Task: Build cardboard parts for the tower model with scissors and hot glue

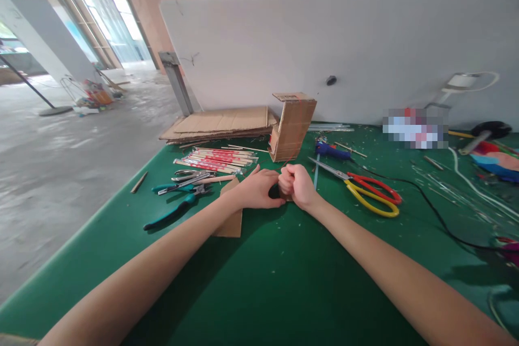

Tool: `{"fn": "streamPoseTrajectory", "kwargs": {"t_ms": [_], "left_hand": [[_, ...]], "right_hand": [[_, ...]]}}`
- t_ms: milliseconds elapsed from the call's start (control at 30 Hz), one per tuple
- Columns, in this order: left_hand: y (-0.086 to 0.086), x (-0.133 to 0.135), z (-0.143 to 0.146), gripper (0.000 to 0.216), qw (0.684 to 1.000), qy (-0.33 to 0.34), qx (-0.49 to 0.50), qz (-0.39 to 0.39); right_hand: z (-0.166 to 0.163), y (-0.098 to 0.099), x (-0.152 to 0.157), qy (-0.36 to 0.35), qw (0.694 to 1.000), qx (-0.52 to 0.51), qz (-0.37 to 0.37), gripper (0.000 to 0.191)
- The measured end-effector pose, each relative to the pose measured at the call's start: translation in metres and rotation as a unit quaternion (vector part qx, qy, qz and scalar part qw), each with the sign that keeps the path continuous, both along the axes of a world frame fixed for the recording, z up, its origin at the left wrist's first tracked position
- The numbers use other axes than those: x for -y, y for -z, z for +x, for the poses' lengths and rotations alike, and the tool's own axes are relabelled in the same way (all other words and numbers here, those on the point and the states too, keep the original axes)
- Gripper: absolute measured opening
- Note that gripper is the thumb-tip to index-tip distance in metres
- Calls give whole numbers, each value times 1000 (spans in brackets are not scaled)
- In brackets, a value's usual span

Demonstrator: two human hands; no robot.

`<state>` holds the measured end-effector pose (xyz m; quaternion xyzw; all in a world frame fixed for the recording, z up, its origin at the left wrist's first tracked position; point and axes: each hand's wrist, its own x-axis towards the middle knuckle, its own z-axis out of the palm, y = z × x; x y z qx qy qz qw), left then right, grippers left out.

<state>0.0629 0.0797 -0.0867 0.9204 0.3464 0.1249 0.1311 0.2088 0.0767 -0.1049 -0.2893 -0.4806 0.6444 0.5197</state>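
Observation:
My left hand rests low over the green table, its thumb apart from the curved fingers and a dark gap between them. Its fingertips meet my right hand, which is closed in a fist, thumb side up. A sliver of brown material shows beneath the fist; most of it is hidden. Partly under my left wrist lies a flat cardboard piece. Just behind my hands stands a folded cardboard structure, upright with a flap on top. To the right are scissors with red and yellow handles, blades open.
Pliers and wrapped wooden sticks lie to the left. Cardboard sheets are stacked at the back. A blue glue gun trails a black cable to the right. A white panel borders the table behind.

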Motion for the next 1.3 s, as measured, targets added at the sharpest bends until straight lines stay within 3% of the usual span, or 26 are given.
{"fn": "streamPoseTrajectory", "kwargs": {"t_ms": [100,200,333,400,467,500,533,600,700,767,867,933,1000,1133,1200,1300], "left_hand": [[2,-1,0,33,1000,5,2,-5],[1,1,0,41,1000,10,-3,10],[2,4,0,66,998,7,59,-28],[6,3,-1,77,993,-9,112,-33],[11,-2,-1,77,985,-58,162,-3],[14,-5,-2,73,977,-100,188,15],[15,-9,-2,66,965,-148,215,33],[15,-17,-4,48,938,-215,268,34],[9,-25,-6,19,898,-238,361,-74],[4,-26,-6,15,840,-245,453,-171],[-2,-22,-6,19,744,-226,553,-297],[-5,-19,-5,21,715,-196,577,-343],[-8,-16,-4,21,703,-177,588,-359],[-13,-9,1,21,682,-147,601,-391],[-13,-6,5,22,681,-123,603,-398],[-13,-2,8,22,710,-112,582,-381]], "right_hand": [[0,-7,2,7,1000,-9,7,41],[5,-30,3,23,999,-30,24,47],[26,-56,-1,99,984,4,146,55],[38,-50,-4,188,951,118,217,57],[47,-34,-5,277,878,280,273,50],[49,-24,-6,283,842,353,293,45],[50,-15,-5,253,815,414,318,39],[47,-3,-4,199,790,462,349,26],[41,-4,-3,153,706,544,427,23],[44,-15,-4,167,643,592,456,26],[65,-34,-6,186,612,646,416,27],[87,-40,-6,183,613,677,363,28],[111,-38,-2,178,608,696,338,27],[140,-19,12,202,551,726,360,27],[137,-11,19,199,535,724,388,29],[110,-6,22,168,525,714,433,34]]}}
